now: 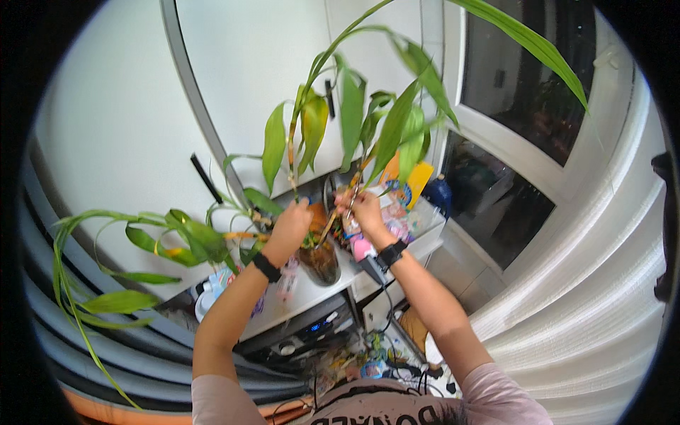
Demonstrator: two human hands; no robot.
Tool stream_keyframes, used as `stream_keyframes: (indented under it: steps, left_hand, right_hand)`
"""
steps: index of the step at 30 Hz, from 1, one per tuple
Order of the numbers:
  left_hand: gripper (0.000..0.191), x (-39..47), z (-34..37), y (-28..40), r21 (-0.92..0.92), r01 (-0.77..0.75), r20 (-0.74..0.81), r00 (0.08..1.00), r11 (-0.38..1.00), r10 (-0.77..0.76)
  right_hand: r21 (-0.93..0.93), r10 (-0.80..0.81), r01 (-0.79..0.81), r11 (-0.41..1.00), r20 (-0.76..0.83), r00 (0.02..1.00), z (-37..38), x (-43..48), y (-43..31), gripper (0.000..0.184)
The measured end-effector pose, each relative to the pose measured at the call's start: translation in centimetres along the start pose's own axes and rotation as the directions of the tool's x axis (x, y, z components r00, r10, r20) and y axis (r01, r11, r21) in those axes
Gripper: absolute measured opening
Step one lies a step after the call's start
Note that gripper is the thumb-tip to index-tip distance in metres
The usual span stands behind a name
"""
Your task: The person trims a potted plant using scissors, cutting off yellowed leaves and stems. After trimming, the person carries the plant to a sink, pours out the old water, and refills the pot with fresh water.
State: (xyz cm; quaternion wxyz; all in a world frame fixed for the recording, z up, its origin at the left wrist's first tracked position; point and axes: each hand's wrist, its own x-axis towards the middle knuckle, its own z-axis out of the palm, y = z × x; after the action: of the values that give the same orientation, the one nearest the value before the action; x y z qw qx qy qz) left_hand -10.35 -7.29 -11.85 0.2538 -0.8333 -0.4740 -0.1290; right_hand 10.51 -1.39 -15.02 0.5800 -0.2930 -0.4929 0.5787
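Several long-leaved plant stalks, likely lucky bamboo, rise from a brown-tinted glass vase (320,265) on a white cabinet top. My left hand (291,228) is closed around a stalk (291,159) just above the vase. My right hand (365,206) holds what look like metal scissors (352,201) against the right-hand stalk (357,178); whether the blades are apart cannot be told. Green leaves (393,133) arch above both hands, and one drooping leaf (314,125) has yellowed. Another leafy stalk (244,235) leans out to the left.
A white bin (433,228) with colourful packages stands at the right, beside a blue container (440,194). A pink and grey appliance (366,255) with a cord lies near my right wrist. White curtains (574,319) hang at the right, grey ones (133,361) at the left. Clutter covers the floor.
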Motion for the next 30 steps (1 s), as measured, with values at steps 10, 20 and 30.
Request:
stream_keyframes:
  steps: [10,20,30]
  left_hand:
    - [0.006,-0.1,0.3,-0.2,-0.003,0.110,0.053,0.993,0.994,-0.110]
    - [0.009,-0.4,0.9,-0.9,-0.049,0.130,0.067,0.990,0.990,-0.127]
    - [0.007,-0.4,1.1,-1.4,0.031,0.119,0.079,0.990,0.992,-0.121]
  right_hand:
    - [-0.009,-0.011,0.012,1.000,0.102,0.995,-0.7,-1.1,-0.3,0.011]
    - [0.028,-0.008,0.005,1.000,0.102,0.995,-1.0,-2.0,-0.4,0.012]
    - [0.007,-0.053,0.053,0.999,0.036,0.998,-1.5,-3.3,-0.8,0.007]
